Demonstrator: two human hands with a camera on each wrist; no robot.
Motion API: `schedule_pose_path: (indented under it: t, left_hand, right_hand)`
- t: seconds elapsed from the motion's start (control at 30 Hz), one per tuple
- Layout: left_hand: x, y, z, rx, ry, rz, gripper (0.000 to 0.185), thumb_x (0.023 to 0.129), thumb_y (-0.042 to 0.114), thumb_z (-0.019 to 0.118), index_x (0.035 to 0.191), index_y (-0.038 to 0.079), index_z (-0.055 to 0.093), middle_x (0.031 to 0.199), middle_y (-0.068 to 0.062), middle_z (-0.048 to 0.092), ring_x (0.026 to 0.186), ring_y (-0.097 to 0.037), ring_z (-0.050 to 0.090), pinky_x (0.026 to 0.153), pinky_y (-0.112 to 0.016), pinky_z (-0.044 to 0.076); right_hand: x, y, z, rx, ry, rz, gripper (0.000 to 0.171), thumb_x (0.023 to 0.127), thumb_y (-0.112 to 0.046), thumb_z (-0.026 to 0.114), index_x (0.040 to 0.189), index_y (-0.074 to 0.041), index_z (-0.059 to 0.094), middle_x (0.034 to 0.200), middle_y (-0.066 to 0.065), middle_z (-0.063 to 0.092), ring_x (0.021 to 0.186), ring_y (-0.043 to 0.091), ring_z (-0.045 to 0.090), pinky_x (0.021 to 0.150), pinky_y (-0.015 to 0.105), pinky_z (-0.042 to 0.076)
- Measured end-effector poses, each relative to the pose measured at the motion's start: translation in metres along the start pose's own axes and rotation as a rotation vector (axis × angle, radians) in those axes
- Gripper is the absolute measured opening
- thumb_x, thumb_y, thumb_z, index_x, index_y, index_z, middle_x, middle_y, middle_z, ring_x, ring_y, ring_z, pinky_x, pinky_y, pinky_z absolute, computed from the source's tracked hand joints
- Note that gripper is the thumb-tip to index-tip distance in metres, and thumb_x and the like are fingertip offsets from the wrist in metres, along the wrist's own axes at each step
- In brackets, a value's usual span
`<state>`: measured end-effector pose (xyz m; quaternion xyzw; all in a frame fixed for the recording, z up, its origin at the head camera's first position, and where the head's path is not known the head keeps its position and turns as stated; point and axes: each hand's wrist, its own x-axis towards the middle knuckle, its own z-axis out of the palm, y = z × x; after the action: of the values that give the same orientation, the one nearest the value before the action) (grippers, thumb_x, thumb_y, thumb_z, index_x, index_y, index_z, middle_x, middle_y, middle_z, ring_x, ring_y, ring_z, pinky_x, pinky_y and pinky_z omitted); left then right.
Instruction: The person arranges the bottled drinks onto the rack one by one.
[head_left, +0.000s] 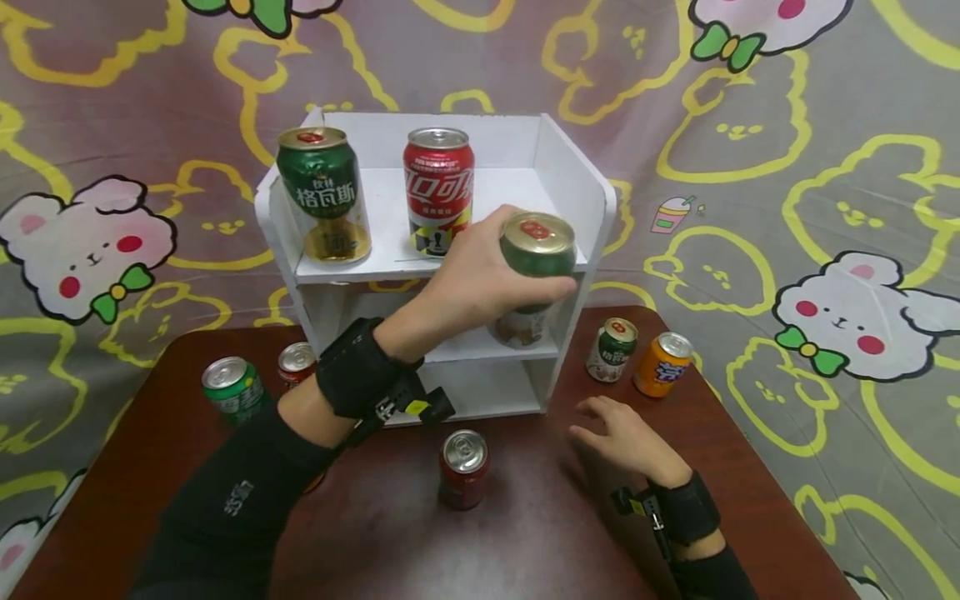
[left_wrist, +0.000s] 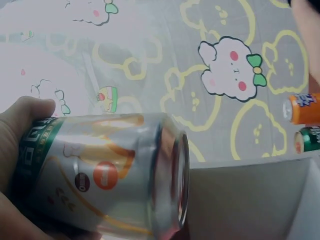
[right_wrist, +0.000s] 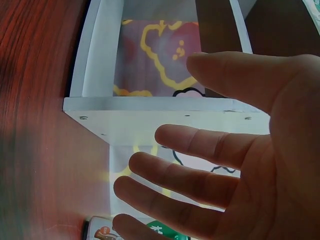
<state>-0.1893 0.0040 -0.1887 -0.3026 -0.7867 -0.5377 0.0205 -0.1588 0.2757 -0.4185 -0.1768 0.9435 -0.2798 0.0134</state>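
My left hand (head_left: 480, 271) grips a green-and-white drink can (head_left: 538, 250) around its upper part, in front of the right end of the white shelf's (head_left: 390, 271) top board. In the left wrist view the can (left_wrist: 112, 175) lies sideways across the picture, its base facing right. Left of it on the top board, a red cola can (head_left: 438, 179) and a green-and-gold can (head_left: 324, 196) stand upright. My right hand (head_left: 626, 437) hovers low over the right of the table, fingers spread and holding nothing. Its palm and fingers (right_wrist: 185, 182) show in the right wrist view.
Right of the shelf stand another green-and-white can (head_left: 611, 350) and an orange can (head_left: 663, 365). A dark red can (head_left: 463, 475) stands at the front middle of the brown table (head_left: 540, 517). On the left are a green can (head_left: 234, 390) and a red can (head_left: 296, 362), partly behind my left arm.
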Motion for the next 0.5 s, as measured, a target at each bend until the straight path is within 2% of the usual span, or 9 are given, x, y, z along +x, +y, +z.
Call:
schedule_pose_path:
  t: [0.27,0.4,0.5]
  left_hand:
    - [0.023,0.023,0.008,0.031,0.076,-0.026,0.067,0.07,0.037,0.082,0.122,0.012,0.05,0.102,0.003,0.061,0.087,-0.009,0.06,0.071,-0.026,0.051]
    - [0.034,0.026,0.01,0.008,0.095,-0.028,0.067,0.071,0.034,0.083,0.124,0.01,0.049,0.106,0.001,0.059,0.09,-0.01,0.06,0.073,-0.025,0.051]
    - [0.04,0.025,0.01,0.0,0.103,-0.052,0.068,0.071,0.035,0.082,0.125,0.01,0.048,0.107,0.001,0.058,0.092,-0.012,0.06,0.072,-0.025,0.051]
  right_hand:
    - [-0.002,-0.002,-0.001,-0.018,0.022,-0.021,0.039,0.091,-0.034,0.063,0.116,-0.004,0.06,0.111,0.01,0.061,0.1,0.029,0.06,0.08,0.043,0.05]
    - [-0.002,-0.003,-0.001,-0.026,0.033,-0.03,0.038,0.092,-0.034,0.063,0.115,-0.005,0.061,0.11,0.009,0.061,0.1,0.027,0.06,0.081,0.043,0.05]
    - [-0.003,-0.003,-0.001,-0.029,0.032,-0.034,0.038,0.092,-0.035,0.062,0.115,-0.005,0.061,0.11,0.008,0.061,0.101,0.028,0.059,0.082,0.043,0.049]
